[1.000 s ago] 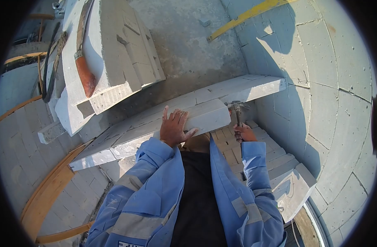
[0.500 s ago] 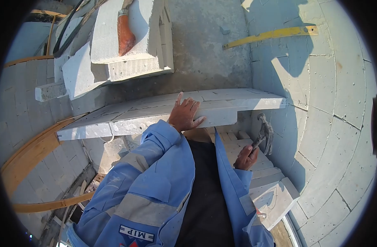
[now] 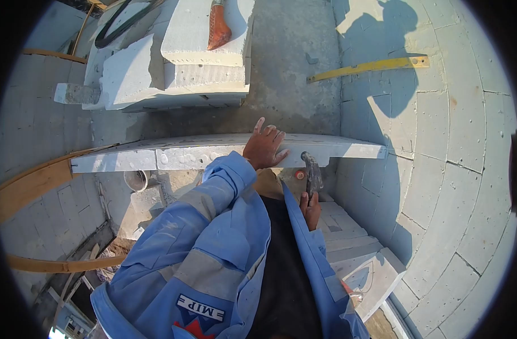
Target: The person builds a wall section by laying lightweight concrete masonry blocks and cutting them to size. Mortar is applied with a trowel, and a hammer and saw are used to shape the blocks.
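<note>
My left hand [image 3: 264, 148] lies on top of the low wall of white blocks [image 3: 213, 158], fingers spread, the thumb near its front edge. A hammer [image 3: 314, 176] is gripped in my right hand [image 3: 310, 210], its blurred head raised close to the wall's near face, just right of my left hand. The wall runs across the view in front of my body, from a wooden board at left to the block wall at right.
Cut white blocks [image 3: 202, 78] are stacked beyond the wall, with an orange-brown tool handle [image 3: 219, 33] on top. A yellow level [image 3: 371, 68] leans at right by the tall block wall [image 3: 439, 130]. Below stand a bucket [image 3: 136, 180] and more blocks [image 3: 340, 226]; curved-looking wooden boards [image 3: 35, 189] border the left.
My right hand has swung the hammer left and up toward the wall's near face. My left hand stays spread on the wall, while the whole view has shifted slightly.
</note>
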The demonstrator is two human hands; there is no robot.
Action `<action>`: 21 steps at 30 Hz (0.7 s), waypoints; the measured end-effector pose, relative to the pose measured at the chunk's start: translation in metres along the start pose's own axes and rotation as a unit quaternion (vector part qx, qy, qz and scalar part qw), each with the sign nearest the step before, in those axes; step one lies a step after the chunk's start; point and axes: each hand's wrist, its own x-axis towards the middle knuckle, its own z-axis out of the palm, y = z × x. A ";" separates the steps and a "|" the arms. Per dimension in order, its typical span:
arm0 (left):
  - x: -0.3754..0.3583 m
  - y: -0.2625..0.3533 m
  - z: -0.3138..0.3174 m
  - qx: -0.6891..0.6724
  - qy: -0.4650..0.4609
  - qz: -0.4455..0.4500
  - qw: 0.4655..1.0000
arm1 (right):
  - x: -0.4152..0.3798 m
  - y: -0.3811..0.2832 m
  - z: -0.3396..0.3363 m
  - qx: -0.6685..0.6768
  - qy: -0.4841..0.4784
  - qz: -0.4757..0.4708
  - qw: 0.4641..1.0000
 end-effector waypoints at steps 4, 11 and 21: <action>-0.018 -0.026 -0.014 -0.015 0.077 -0.011 0.997 | -0.004 -0.016 -0.004 0.009 -0.017 -0.037 0.999; -0.120 -0.142 -0.070 0.097 0.137 -0.210 0.963 | -0.031 -0.066 -0.007 0.075 -0.036 -0.174 0.981; -0.150 -0.170 -0.083 0.087 0.161 -0.247 0.952 | -0.023 -0.090 0.106 -0.100 -0.103 -0.077 0.987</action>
